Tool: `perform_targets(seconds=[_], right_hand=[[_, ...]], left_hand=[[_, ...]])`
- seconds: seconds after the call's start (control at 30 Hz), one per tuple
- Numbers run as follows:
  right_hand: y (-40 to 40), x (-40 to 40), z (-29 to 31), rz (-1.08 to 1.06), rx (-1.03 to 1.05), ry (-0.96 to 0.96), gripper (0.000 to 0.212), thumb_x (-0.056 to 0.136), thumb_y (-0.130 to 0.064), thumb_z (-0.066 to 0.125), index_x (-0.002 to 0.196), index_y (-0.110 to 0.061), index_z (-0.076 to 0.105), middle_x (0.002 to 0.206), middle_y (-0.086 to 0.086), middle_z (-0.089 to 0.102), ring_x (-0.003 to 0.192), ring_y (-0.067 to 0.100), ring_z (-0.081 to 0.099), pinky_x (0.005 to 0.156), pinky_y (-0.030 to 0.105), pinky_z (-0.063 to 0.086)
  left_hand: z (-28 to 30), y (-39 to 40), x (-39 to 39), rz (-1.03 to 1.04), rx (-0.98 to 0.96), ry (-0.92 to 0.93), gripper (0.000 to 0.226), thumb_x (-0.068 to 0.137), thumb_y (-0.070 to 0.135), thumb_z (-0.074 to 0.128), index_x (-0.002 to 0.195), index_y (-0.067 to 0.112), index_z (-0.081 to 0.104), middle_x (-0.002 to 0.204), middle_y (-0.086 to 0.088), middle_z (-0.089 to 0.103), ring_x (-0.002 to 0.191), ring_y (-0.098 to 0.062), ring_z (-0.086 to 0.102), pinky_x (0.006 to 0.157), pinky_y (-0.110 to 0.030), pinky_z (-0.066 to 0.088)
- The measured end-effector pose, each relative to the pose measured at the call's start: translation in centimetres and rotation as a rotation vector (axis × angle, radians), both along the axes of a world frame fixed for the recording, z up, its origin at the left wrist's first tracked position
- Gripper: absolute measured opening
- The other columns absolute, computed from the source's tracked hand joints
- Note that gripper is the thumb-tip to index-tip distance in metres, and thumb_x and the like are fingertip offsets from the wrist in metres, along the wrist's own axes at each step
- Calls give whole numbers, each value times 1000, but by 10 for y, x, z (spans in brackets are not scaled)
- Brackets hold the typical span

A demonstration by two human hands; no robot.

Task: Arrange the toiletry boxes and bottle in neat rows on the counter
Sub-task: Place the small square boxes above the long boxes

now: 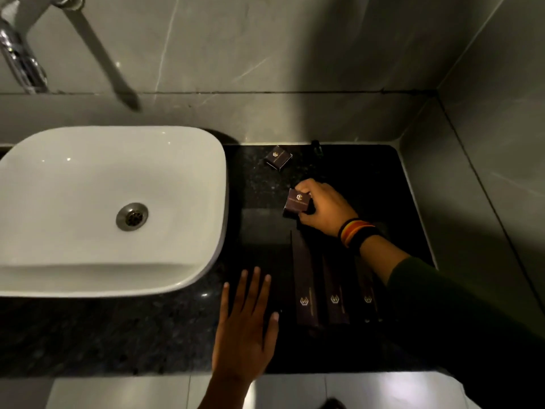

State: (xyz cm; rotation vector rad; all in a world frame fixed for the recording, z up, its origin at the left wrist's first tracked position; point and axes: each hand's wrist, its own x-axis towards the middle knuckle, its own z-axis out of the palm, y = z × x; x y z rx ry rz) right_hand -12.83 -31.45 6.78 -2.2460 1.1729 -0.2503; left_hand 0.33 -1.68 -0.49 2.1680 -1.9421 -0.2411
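Note:
On the black granite counter point(368, 184), my right hand point(327, 206) grips a small dark square box point(296, 202) with a gold logo, near the counter's middle. A second small square box point(277, 157) lies tilted farther back. Behind it to the right, a small dark bottle point(316, 146) stands against the wall, barely visible. Three long dark boxes lie side by side near the front: one point(303, 287), the middle one point(334, 293), and a third point(367, 290) partly under my right forearm. My left hand point(247, 323) rests flat and open on the counter, left of the long boxes.
A white basin point(59, 178) sits on the counter's left half, with a chrome tap point(20, 54) above it. Grey marble walls close the back and right sides. The counter's front edge runs under my left wrist, with pale floor tiles point(118, 391) below.

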Motion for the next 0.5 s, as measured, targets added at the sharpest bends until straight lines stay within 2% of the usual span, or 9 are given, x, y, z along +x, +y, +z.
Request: perform_targets(seconds=[0.13, 0.27, 0.37, 0.5], right_hand=[[13, 0, -4, 45, 2, 32, 58, 74, -23, 75, 126, -21, 51, 118, 4, 63, 109, 26, 57, 90, 41, 49], [13, -3, -5, 71, 25, 81, 66, 75, -24, 76, 134, -23, 47, 127, 0, 60, 116, 22, 53, 95, 34, 46], [14, -7, -7, 92, 33, 82, 70, 76, -23, 75, 138, -23, 45, 131, 0, 59, 120, 22, 51, 93, 28, 40], [7, -7, 0, 119, 65, 65, 76, 74, -30, 77, 142, -24, 43, 136, 0, 56, 125, 21, 50, 101, 34, 43]], left_hand=[[-1, 3, -1, 12, 19, 17, 68, 107, 45, 37, 169, 21, 25, 180, -3, 19, 168, -26, 10, 132, -60, 13], [-3, 4, -1, 10, 27, 24, 67, 107, 45, 35, 169, 21, 25, 180, -3, 18, 168, -25, 10, 132, -60, 12], [-4, 6, -2, 9, 32, 29, 68, 107, 46, 34, 170, 23, 23, 181, -2, 17, 168, -25, 9, 132, -60, 12], [-4, 7, -2, 0, 30, 35, 70, 106, 46, 37, 170, 23, 21, 181, -2, 17, 168, -26, 11, 131, -60, 14]])
